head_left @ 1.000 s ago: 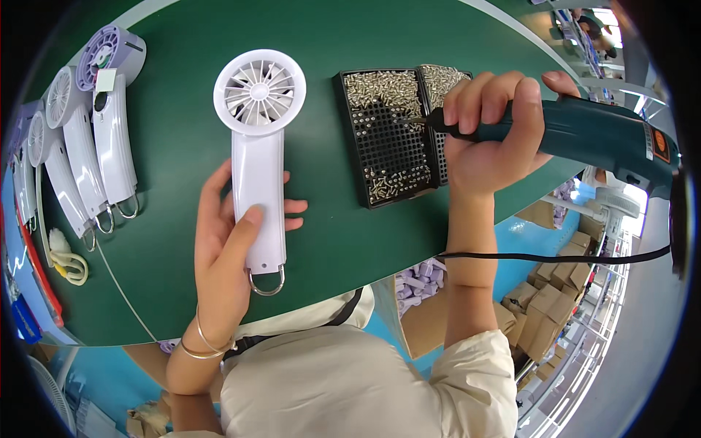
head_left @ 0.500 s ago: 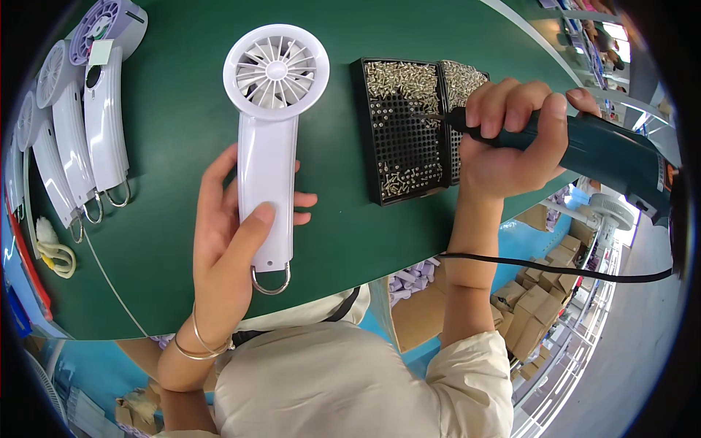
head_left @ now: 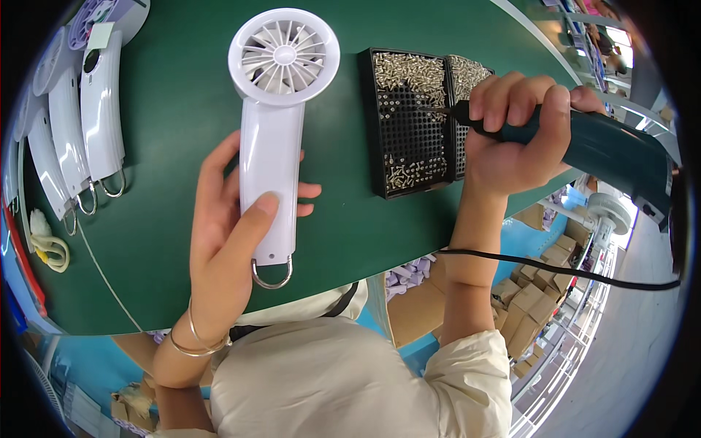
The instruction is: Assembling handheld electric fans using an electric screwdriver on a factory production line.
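Observation:
My left hand (head_left: 232,212) is wrapped around the handle of a white handheld fan (head_left: 270,160), thumb across its front. The fan's round slotted head points away from me, and a metal loop hangs at the handle's near end. My right hand (head_left: 520,135) grips a dark green electric screwdriver (head_left: 610,150), held almost level. Its thin bit reaches left over a black screw tray (head_left: 378,157), which has rows of holes and many small silver screws (head_left: 410,71). Whether the bit's tip touches a screw cannot be made out.
Several more white fans (head_left: 101,109) lie along the left side of the green table (head_left: 175,66). Near them is a coiled pale cord (head_left: 52,250). A black cable (head_left: 562,270) hangs beneath the screwdriver. Below the table edge stand cardboard boxes (head_left: 537,303) and a box of lilac parts (head_left: 409,277).
The fan's head has shifted slightly up and to the right in view, still in my left hand. The bit stays over the tray. Table items have moved slightly in view.

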